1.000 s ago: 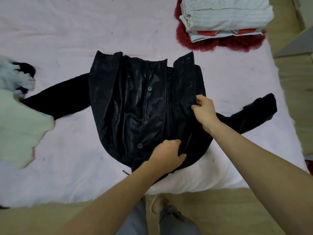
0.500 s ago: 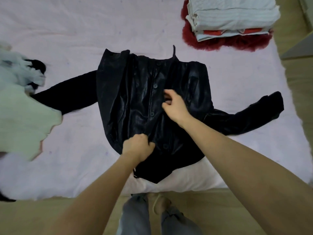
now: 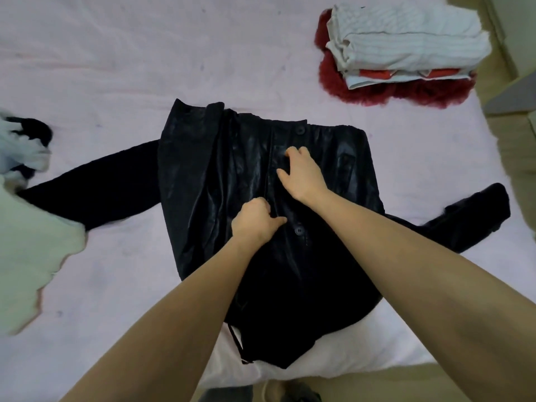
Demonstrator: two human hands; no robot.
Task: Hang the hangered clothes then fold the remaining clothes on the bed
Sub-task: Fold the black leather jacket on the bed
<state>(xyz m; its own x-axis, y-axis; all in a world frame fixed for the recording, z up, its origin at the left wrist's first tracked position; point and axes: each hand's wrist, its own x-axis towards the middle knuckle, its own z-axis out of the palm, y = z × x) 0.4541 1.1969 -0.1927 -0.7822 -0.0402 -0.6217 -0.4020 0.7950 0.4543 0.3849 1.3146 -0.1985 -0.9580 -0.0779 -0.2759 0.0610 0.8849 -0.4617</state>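
No readable writing or labels anywhere on these clothes. Centre of the bed (image 3: 145, 68), on its pale pink, slightly fuzzy cover, a black jacket (image 3: 232, 169) lies front up: shiny, crinkled, leather-like body panels with a row of round dark buttons down the middle, and matte, softer-looking black sleeves stretched out flat to the left and right. Its near hem hangs over the bed's near edge, with a thin strap dangling there.

The left hand (image 3: 255, 223) sits on the button line near the jacket's middle, fingers curled under and thumb pressed in, pinching the glossy front edge. The right hand (image 3: 301, 172) lies just beyond it, a little farther up the front, fingers bent down onto the placket, fingertips pressing the material; whether it actually grasps a fold, I cannot tell.

Far right, a folded stack (image 3: 406, 44): white ribbed knit on top, a sliver of red and white beneath, all on a fluffy dark-red garment (image 3: 406, 94). At the left edge, a pale mint cloth (image 3: 32, 256) with a ragged outline, and beyond it a crumpled light blue-and-black bundle (image 3: 23, 149).
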